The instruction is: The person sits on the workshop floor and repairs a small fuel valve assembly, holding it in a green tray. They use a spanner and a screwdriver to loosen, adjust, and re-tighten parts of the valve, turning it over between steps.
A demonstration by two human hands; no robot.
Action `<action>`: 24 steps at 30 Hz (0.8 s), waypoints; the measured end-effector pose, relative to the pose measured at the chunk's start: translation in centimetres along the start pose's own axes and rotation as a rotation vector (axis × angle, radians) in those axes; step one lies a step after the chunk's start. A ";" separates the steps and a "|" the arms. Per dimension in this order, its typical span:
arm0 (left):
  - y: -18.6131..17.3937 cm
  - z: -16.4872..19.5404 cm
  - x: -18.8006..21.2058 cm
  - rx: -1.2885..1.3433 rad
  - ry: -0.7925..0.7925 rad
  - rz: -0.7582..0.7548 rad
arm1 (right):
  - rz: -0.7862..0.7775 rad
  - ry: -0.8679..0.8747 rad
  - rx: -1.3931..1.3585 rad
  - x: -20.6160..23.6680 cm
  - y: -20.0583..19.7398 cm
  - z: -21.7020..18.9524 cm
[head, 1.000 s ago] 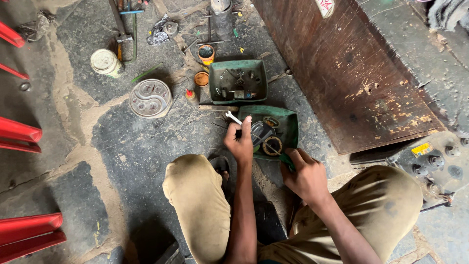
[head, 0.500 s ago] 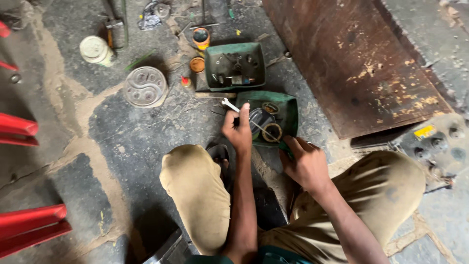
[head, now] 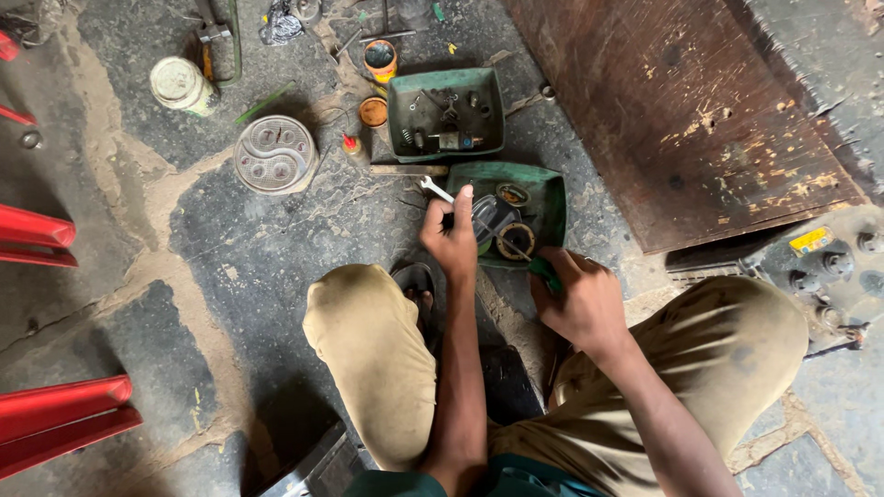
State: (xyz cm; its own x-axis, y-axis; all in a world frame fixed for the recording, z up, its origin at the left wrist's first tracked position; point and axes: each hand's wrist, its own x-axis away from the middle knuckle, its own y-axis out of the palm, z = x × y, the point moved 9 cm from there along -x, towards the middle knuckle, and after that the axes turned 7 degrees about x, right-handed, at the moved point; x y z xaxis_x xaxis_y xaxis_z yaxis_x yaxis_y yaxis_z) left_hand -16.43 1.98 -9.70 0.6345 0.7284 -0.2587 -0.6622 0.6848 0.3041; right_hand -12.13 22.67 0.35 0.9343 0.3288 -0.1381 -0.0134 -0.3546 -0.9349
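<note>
- Green metal tray [head: 551, 198] lies on the stone floor [head: 230, 267] just ahead of the person's knees; inside it sit a dark round part [head: 494, 219] and a rusty ring [head: 516, 241].
- Left hand [head: 451, 241] hovers at the tray's left edge, fingers curled around a small spanner [head: 436, 190] whose silver head sticks out to the tray's left.
- Right hand [head: 580, 299] rests at the tray's near edge, closed around a green-handled screwdriver [head: 539, 267], its thin shaft reaching toward the ring.
- Beyond the tray, touching its far side, stands a second green tray [head: 401, 124] holding small screws and springs.
- Left of the tray, well apart, lies a round grey gauge dial [head: 274, 154]; farther out, a pale tin [head: 182, 85].
- Right of the tray, a rusty brown metal sheet [head: 681, 110] slants over the floor.
- Beyond the second tray stands a small orange can [head: 379, 58].
</note>
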 end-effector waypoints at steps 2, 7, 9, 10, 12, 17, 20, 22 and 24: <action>-0.1 0.2 -0.1 -0.014 0.018 0.022 | 0.158 -0.144 0.005 0.1 -1.7 -1.4; 0.1 0.5 0.0 -0.016 0.029 0.001 | 0.089 -0.013 -0.033 0.0 -1.4 -1.2; 0.2 0.3 0.1 -0.005 0.005 -0.007 | 0.007 0.077 0.015 -0.1 -0.6 -0.6; 0.2 0.5 0.0 -0.003 0.023 -0.011 | -0.072 0.123 0.045 -0.1 0.1 -0.1; 0.4 0.8 -0.1 0.002 0.061 -0.018 | -0.088 0.103 0.089 -0.2 0.2 0.0; 0.1 0.4 -0.2 -0.015 0.023 0.010 | 0.103 -0.161 0.052 0.0 -1.7 -1.8; 0.1 0.3 -0.2 -0.021 0.015 0.000 | 0.068 -0.132 0.046 -0.2 -1.5 -1.8; 0.3 0.6 -0.2 -0.020 0.041 -0.010 | -0.052 -0.012 0.088 -0.5 -0.4 -0.8; 0.4 0.9 -0.2 -0.012 0.066 -0.014 | -0.147 0.072 0.103 -0.5 0.3 -0.1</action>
State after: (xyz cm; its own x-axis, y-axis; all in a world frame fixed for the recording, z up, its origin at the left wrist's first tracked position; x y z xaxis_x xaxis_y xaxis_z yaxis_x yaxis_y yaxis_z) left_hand -16.48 2.06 -8.72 0.6164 0.7182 -0.3229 -0.6585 0.6950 0.2888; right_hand -12.57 22.30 0.13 0.9519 0.3055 0.0230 0.0924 -0.2149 -0.9723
